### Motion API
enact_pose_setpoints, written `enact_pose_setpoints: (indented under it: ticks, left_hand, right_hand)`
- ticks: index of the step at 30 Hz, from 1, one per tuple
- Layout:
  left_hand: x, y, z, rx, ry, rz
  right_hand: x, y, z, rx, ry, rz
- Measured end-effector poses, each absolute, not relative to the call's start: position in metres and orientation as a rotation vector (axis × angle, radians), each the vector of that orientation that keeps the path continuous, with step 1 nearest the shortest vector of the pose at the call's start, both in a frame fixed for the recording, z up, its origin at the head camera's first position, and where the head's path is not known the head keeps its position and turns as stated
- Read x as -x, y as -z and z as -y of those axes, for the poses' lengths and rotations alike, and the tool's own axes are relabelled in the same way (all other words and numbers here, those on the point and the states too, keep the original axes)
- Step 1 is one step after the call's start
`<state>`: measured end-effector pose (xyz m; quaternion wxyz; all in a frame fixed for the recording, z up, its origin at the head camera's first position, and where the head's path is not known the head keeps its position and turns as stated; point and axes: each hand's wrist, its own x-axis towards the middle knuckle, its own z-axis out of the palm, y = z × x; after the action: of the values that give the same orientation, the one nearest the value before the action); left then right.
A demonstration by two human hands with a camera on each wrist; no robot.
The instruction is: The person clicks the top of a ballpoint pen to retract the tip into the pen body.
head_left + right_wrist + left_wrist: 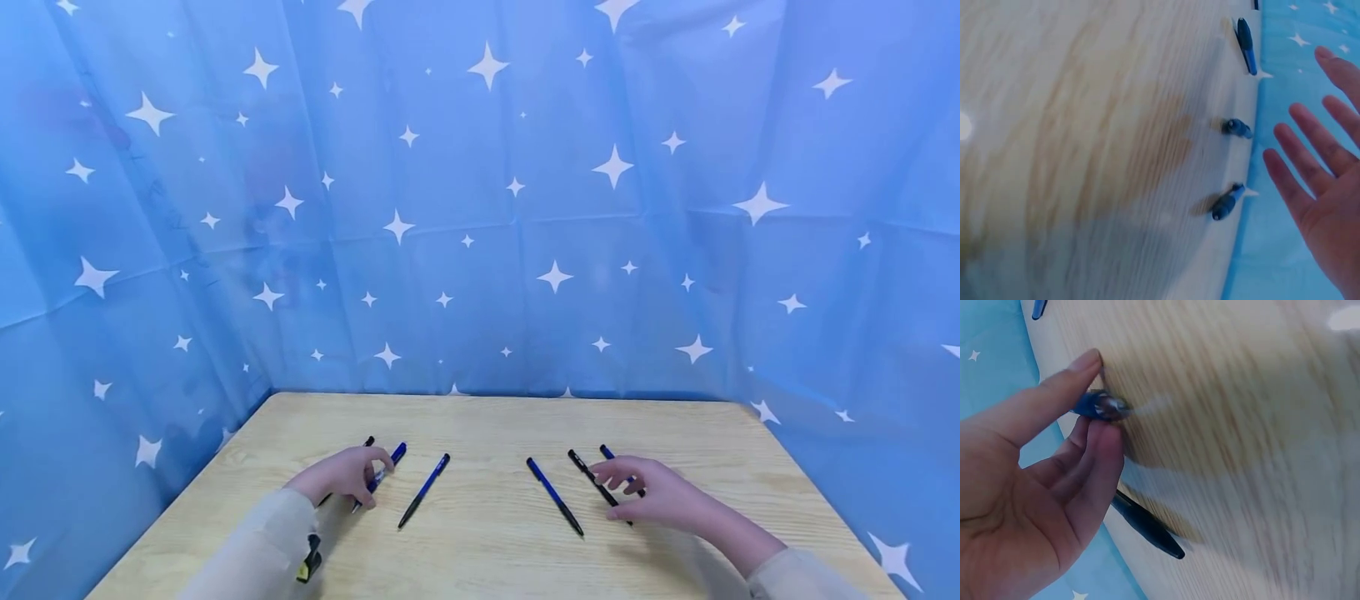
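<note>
My left hand pinches a blue pen between thumb and fingertips, on the left of the table. In the left wrist view this blue pen is seen nearly end-on. A black pen lies beside it, mostly hidden by the hand in the head view. My right hand hovers over the right-hand pens, fingers spread and relaxed, holding nothing. Under it lie a black pen and a blue pen, both partly covered. In the right wrist view the open palm shows empty.
Between the hands lie two blue pens with black grips, one on the left and one on the right. The pale wooden table ends at a blue star-patterned curtain. A black-and-yellow item sits at the left sleeve.
</note>
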<state>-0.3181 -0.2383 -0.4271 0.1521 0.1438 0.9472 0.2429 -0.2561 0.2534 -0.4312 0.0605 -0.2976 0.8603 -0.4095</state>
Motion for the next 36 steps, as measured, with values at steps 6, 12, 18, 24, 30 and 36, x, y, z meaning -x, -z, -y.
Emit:
enact_pose_setpoints:
  ticks: [6, 12, 18, 24, 30, 36]
  left_hand:
    - [0.318, 0.428, 0.235, -0.357, -0.767, -2.681]
    - [0.316, 0.422, 0.233, -0.347, -0.747, -2.661]
    - [0.314, 0.415, 0.232, -0.348, -0.723, -2.663]
    - [0.314, 0.407, 0.228, -0.378, -0.701, -2.706]
    - [0.313, 0.395, 0.221, -0.459, -0.772, -2.689]
    - [0.309, 0.387, 0.208, -0.533, -0.814, -2.723]
  right_hand:
    - [0.258, 0.433, -0.247, 0.918, 1.252, -2.527]
    - [0.258, 0.427, -0.240, 0.912, 1.248, -2.524]
    - [0.262, 0.424, -0.235, 0.914, 1.258, -2.521]
    - [0.269, 0.418, -0.229, 0.911, 1.266, -2.514]
    - [0.272, 0.411, -0.217, 0.908, 1.268, -2.517]
    - [0.274, 0.407, -0.208, 0.926, 1.301, -2.510]
